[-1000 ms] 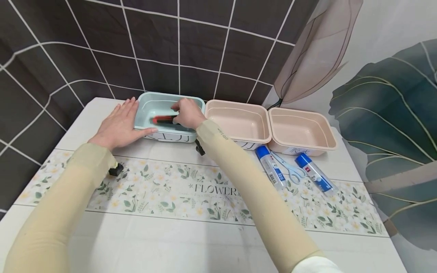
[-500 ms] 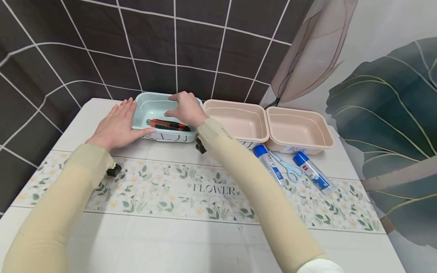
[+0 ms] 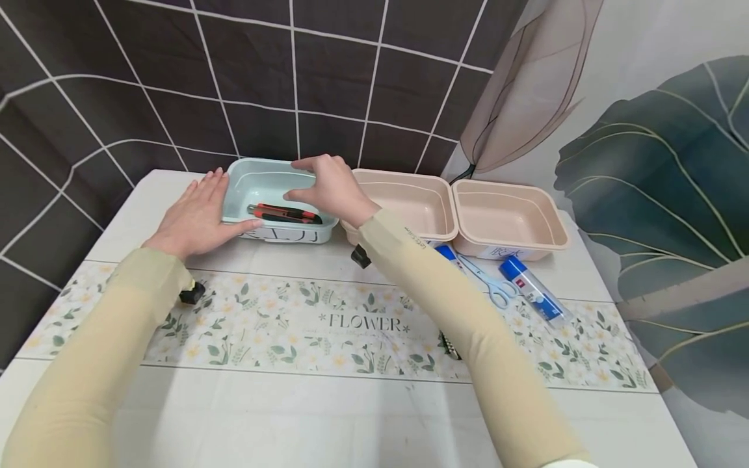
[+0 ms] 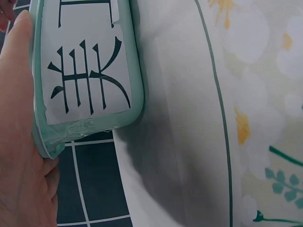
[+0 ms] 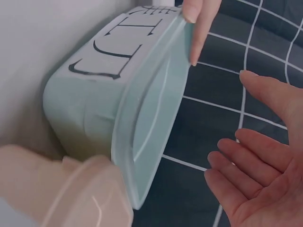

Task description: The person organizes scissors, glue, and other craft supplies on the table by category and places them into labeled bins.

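A light blue bin [image 3: 281, 233] stands at the back left with black characters on a white label. Inside it lie two slim red-and-black utility knives [image 3: 287, 216], side by side near the front wall. My left hand [image 3: 196, 218] rests against the bin's left end, fingers straight, its thumb along the front rim. Over the bin's right end hovers my right hand [image 3: 333, 188], with thumb and fingers spread and nothing between them. The right wrist view shows that hand [image 5: 260, 175] apart from the bin [image 5: 80, 104]. In the left wrist view the left hand [image 4: 19, 123] touches the rim.
Two pink bins [image 3: 409, 182] [image 3: 509, 224] stand in a row to the right. Before them lie light blue scissors [image 3: 488, 279] and a clear tube with a blue cap [image 3: 535, 289]. Another blue-capped tube [image 3: 446, 252] is mostly hidden by my right forearm. A dark tiled-pattern cloth [image 3: 257, 65] hangs behind.
My right hand has let go of a utility knife in the blue bin, spread its fingers and moved up and right. The left hand has stayed on the bin.
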The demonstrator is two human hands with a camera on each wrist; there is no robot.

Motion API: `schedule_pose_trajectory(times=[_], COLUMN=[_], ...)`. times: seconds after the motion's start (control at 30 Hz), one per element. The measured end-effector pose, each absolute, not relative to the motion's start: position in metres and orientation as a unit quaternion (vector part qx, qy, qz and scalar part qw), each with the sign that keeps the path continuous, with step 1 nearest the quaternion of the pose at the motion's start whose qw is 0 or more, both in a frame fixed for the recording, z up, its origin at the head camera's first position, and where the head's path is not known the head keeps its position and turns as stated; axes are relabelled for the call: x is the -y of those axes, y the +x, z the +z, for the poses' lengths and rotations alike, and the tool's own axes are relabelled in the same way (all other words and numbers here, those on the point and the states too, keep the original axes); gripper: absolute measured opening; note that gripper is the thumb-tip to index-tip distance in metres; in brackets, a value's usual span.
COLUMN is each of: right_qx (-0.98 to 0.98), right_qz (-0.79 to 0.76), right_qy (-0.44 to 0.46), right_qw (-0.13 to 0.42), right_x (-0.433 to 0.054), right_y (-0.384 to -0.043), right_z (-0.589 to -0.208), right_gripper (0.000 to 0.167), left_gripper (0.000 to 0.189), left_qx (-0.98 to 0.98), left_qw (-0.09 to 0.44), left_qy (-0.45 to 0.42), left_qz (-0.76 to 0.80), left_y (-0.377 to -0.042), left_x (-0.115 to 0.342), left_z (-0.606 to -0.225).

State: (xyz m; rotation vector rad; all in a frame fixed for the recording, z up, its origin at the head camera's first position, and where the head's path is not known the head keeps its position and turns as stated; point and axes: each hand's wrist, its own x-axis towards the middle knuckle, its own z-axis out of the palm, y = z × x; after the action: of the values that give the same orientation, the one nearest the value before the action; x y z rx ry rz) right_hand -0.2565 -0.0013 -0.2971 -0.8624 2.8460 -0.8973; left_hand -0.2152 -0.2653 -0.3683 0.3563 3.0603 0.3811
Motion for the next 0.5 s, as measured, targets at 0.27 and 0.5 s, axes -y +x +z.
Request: schedule_pose_trajectory(times=[0.27,0.5], right_qx=[-0.912,-0.905], right_qz=[-0.289,-0.314], right_qy=[-0.291,-0.288], right_qw=[0.000,0.003], right_x=[-0.022,-0.048], right_y=[-0.242,-0.225], right_z=[-0.287,-0.282], right_gripper=[0.061,0.062], left_gripper=[0.119,0.119], left_qx=[-0.985,-0.985], left_qw=[0.015,0.013], left_qy=[0.117,0.120], left_qz=[0.126,0.125], left_y=[-0.215,-0.216], left_x=[0.265,0.265], left_z=[-0.366,-0.368])
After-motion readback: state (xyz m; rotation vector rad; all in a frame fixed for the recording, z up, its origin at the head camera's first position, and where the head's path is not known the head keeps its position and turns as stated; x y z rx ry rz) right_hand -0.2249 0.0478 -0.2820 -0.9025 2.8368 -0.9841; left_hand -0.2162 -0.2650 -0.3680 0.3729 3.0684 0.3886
